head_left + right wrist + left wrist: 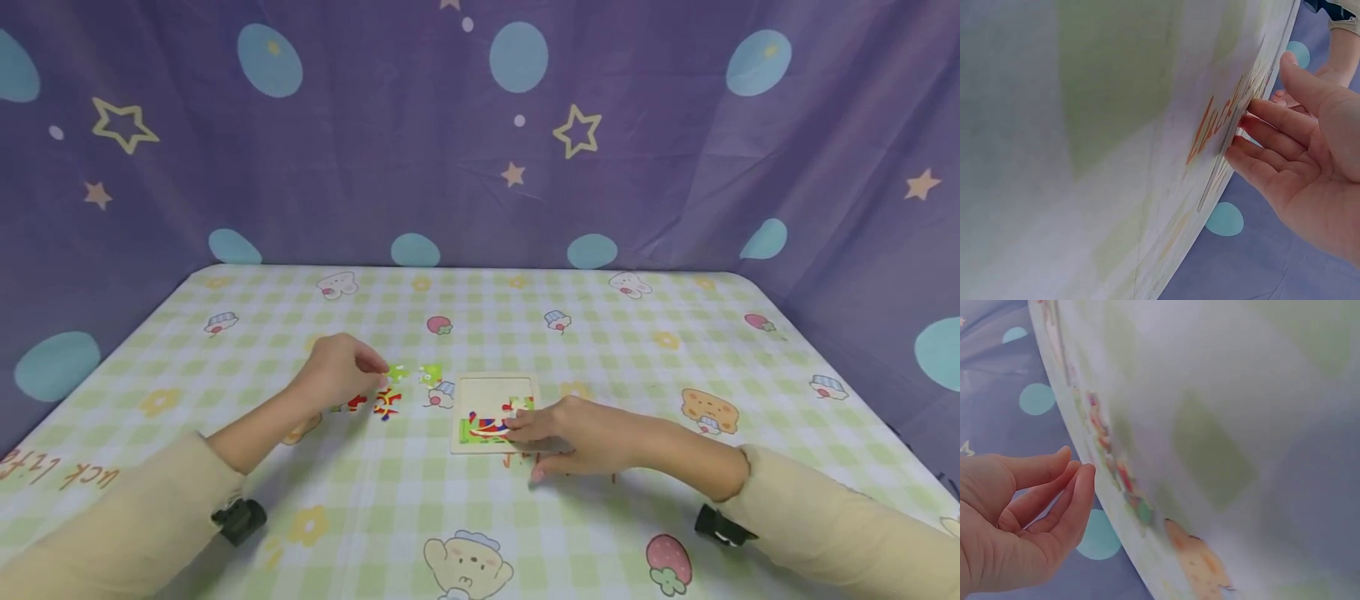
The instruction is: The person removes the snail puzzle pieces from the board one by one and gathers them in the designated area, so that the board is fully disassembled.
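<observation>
A small wooden puzzle board (495,385) lies on the table, with several colourful pieces (480,429) fitted along its lower part. My right hand (573,429) rests its fingertips on the board's lower right; the fingers (1279,125) are fairly straight and the thumb is held apart. The fingers cover some of the pieces there. To the board's left, my left hand (337,367) hovers over loose pieces, thumb and fingertips (1087,472) close together with nothing visible between them. Near those fingertips are a green piece (397,374) and a red and yellow piece (386,404).
Another green piece (431,374) lies between the left hand and the board. Red pieces (352,403) lie below the left hand. A checked cloth with printed cartoons covers the table (480,333). A purple curtain (420,142) hangs behind it.
</observation>
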Available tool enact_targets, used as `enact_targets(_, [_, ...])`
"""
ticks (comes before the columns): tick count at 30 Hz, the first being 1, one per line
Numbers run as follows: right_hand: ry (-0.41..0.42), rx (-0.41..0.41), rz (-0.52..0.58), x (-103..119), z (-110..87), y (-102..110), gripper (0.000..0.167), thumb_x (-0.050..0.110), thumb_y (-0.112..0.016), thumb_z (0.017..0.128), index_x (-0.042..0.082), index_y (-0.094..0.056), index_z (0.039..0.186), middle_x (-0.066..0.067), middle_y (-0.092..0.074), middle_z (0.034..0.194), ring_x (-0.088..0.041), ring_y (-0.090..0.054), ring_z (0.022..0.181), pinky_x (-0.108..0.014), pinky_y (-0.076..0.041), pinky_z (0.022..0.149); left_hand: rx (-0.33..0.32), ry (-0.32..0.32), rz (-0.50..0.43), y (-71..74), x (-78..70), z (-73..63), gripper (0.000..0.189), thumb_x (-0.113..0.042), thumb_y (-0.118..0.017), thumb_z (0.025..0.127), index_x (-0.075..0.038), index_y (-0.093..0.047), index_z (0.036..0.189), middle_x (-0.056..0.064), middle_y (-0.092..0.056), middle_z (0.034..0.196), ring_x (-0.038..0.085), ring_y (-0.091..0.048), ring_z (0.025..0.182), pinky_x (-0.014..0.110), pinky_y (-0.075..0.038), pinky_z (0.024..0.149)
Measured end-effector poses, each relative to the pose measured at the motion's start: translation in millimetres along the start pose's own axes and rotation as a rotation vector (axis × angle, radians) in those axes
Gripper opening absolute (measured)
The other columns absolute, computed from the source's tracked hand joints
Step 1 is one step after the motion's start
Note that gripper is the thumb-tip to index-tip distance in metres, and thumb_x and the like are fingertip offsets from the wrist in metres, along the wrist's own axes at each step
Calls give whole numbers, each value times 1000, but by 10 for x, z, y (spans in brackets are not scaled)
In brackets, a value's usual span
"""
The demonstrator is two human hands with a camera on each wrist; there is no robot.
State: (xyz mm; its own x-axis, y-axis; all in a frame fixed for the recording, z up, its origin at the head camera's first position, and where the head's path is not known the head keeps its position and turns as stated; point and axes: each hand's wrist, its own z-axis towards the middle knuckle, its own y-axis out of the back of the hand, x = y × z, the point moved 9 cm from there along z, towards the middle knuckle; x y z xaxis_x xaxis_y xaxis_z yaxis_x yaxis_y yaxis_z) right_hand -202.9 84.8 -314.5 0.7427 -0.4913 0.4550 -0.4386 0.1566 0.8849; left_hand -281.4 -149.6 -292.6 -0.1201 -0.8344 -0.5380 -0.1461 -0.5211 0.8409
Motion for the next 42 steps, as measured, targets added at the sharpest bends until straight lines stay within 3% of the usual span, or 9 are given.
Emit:
enact_targets(5, [-11,5,-15,7,0,-4,50,33,-64,91,10,-57,134,-7,-52,143,-21,-49,135,-37,-46,105,12,-24,2,7,-135,16,19,-12,-70,84,-3,-74,101,10,-75,94,19,-67,83,33,-53,74])
enact_targets(10, [-25,17,-43,31,1,-9,48,33,-63,92,10,-57,134,-7,-52,143,-21,-48,135,-36,-46,105,35,-42,-26,-87,-313,43,18,-12,-71,84,-3,-75,100,10,-75,94,19,-68,85,33,-54,76])
enact_targets(17, [-24,15,-92,47,-4,-6,49,36,-62,92,11,-57,134,-6,-53,143,-20,-49,134,-36,-46,105,100,-57,-86,-378,-552,111,15,-11,-73,83,-6,-75,97,6,-76,90,13,-67,81,28,-54,74])
enact_targets(23, [-7,9,-106,43,-7,-5,49,37,-61,92,11,-57,133,-5,-54,142,-19,-50,134,-35,-48,103,167,-117,-115,-667,-831,169,12,-12,-75,82,-8,-76,94,3,-75,86,9,-65,75,22,-52,68])
enact_targets(28, [21,0,-88,59,-14,-6,49,37,-61,92,11,-58,133,-6,-54,142,-21,-50,133,-32,-51,99,216,-159,-128,-863,-1013,189,12,-12,-74,83,-8,-75,95,2,-75,88,9,-65,79,21,-53,71])
enact_targets(39, [-10,5,-24,36,-42,-14,49,33,-65,90,11,-58,133,-4,-50,145,-16,-56,126,-16,-52,84,207,-183,-67,-1031,-1091,233,11,-11,-73,83,-10,-76,94,2,-73,89,10,-61,80,22,-52,76])
enact_targets(42, [-4,3,-23,39,-58,-13,49,33,-64,91,11,-57,134,-6,-49,146,-8,-66,101,-12,-49,73,209,-200,-58,-1053,-1105,240,12,-10,-72,83,-9,-76,94,3,-73,90,11,-60,81,24,-52,77])
